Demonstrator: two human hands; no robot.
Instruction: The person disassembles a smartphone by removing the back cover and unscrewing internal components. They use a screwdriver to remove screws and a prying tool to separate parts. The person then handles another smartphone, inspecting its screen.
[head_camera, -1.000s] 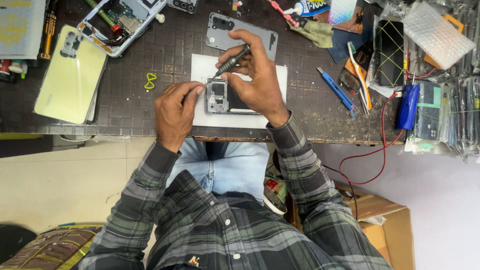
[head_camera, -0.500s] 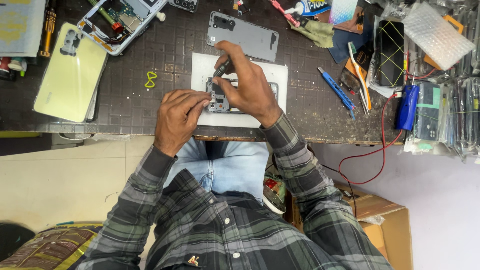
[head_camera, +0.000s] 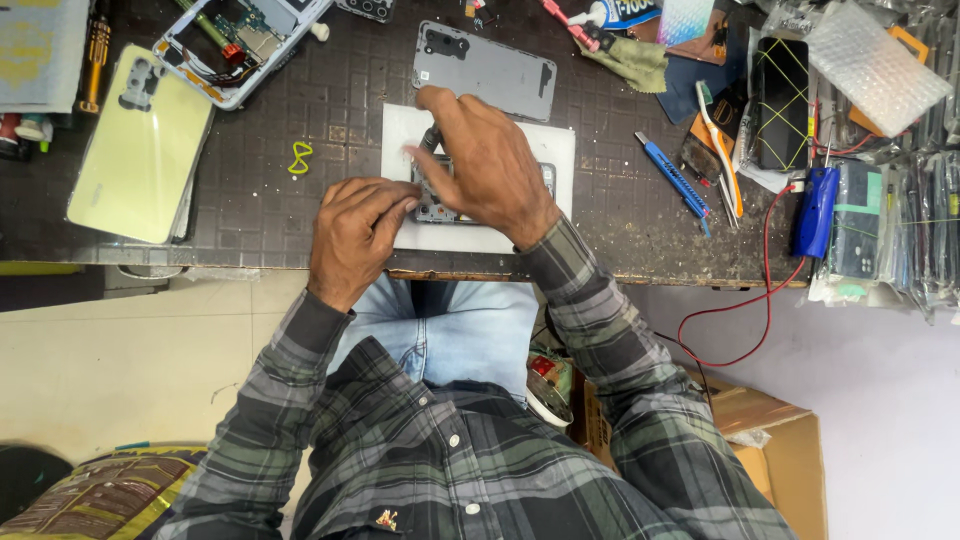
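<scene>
Since half a second ago, the right hand (head_camera: 485, 165) has slid slightly toward 9 o'clock, fingers clamped on a dark screwdriver (head_camera: 430, 138) over the opened phone (head_camera: 440, 195). That phone lies on a white mat (head_camera: 480, 235); the left hand (head_camera: 352, 235), fingers together, steadies its 9 o'clock edge.

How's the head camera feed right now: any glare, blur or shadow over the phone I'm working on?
Head view: even light, no strong glare; the opened phone on the white mat is mostly hidden under the right hand, the left hand beside it; edges slightly bowed by the wide lens; focus looks sharp throughout.
</scene>
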